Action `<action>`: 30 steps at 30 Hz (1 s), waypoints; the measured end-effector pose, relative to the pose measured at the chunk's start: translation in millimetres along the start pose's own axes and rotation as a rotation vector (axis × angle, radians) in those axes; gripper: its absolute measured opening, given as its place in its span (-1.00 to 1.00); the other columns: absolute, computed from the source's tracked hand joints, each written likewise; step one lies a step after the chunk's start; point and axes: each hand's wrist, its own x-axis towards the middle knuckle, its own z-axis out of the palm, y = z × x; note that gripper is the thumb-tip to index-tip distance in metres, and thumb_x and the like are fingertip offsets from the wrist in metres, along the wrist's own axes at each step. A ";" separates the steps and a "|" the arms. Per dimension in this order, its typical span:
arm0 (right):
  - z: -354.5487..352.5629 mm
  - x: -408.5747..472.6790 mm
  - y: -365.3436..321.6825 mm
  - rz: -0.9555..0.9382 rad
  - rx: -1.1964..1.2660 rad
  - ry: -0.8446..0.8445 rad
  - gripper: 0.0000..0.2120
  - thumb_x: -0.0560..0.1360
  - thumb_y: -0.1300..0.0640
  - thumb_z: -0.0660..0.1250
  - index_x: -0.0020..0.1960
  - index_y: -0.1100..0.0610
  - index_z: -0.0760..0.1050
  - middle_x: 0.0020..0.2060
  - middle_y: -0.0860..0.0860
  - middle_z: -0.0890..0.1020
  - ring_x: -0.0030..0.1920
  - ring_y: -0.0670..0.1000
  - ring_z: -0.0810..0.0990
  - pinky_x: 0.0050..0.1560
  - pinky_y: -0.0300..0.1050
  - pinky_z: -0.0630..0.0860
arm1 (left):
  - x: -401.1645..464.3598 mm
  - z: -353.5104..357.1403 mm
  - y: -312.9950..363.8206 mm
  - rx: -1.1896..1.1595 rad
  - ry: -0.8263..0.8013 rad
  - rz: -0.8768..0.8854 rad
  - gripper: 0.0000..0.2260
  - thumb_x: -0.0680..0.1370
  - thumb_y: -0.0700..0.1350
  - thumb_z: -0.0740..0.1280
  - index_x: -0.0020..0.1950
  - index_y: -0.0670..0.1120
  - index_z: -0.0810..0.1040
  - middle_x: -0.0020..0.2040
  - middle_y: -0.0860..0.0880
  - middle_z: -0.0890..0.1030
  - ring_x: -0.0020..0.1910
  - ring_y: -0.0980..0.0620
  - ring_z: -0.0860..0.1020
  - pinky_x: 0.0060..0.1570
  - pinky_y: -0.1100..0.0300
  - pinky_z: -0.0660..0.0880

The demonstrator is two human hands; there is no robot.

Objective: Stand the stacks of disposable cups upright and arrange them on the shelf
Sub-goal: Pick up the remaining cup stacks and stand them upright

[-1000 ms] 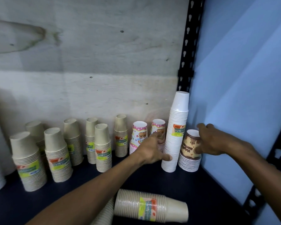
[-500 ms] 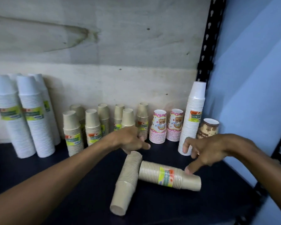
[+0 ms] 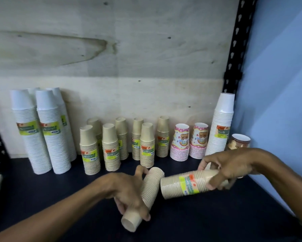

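Two stacks of tan paper cups lie on their sides on the dark shelf [image 3: 216, 215]. My left hand [image 3: 129, 194] grips the left lying stack [image 3: 151, 186], which points toward me with its closed end near the front. My right hand [image 3: 228, 165] grips the right lying stack [image 3: 180, 186], which carries a yellow-green label and lies crosswise. Behind them, several tan stacks [image 3: 111, 147] stand upright along the back wall, with two pink printed stacks [image 3: 180, 142] to their right.
Tall white cup stacks [image 3: 50, 130] stand at the back left, another tall white stack [image 3: 220, 124] at the back right beside a short brown printed stack [image 3: 240, 140]. A black slotted upright [image 3: 234, 49] and a blue wall [image 3: 283, 102] bound the right side.
Both hands drew back from the upright stacks at the back right and came down onto the two lying tan stacks. My view shifted left, bringing the white stacks into sight.
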 end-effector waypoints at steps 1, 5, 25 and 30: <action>-5.3 -0.3 -1.3 -0.023 0.030 0.051 -0.56 0.39 0.20 0.54 0.20 0.04 0.49 0.01 0.17 0.62 -0.13 0.01 0.64 0.05 0.01 0.65 | -0.5 -6.8 -1.8 0.039 0.041 0.006 -0.05 0.40 -0.03 0.55 0.47 0.20 -0.13 0.22 -0.05 0.41 -0.07 0.00 0.62 -0.02 0.13 0.64; -22.1 0.7 -16.4 -0.100 -0.014 0.266 -0.67 0.41 0.17 0.53 0.13 0.11 0.55 0.02 0.24 0.66 -0.13 0.08 0.64 0.01 0.02 0.63 | -3.3 -38.3 -8.2 0.158 0.217 0.035 -0.18 0.34 0.06 0.56 0.41 0.10 0.10 0.15 -0.03 0.56 0.09 -0.03 0.61 0.11 0.01 0.60; -39.2 39.6 -40.7 -0.085 -0.334 0.577 -0.43 0.38 -0.09 0.51 0.31 -0.03 0.39 0.17 -0.01 0.57 0.10 0.03 0.56 0.14 0.01 0.53 | 42.1 -81.5 64.6 0.260 0.716 0.309 -0.44 0.36 0.23 0.50 0.25 -0.01 0.52 0.16 -0.01 0.64 0.02 0.02 0.55 -0.08 0.19 0.43; -43.5 38.6 -38.3 -0.132 -0.291 0.563 -0.51 0.45 0.01 0.47 0.34 -0.01 0.42 0.23 -0.01 0.57 0.10 0.02 0.56 0.11 -0.05 0.51 | 37.0 -82.9 65.6 0.317 0.662 0.241 -0.45 0.37 0.19 0.52 0.24 -0.07 0.53 0.16 -0.03 0.61 0.10 -0.03 0.56 -0.02 0.12 0.51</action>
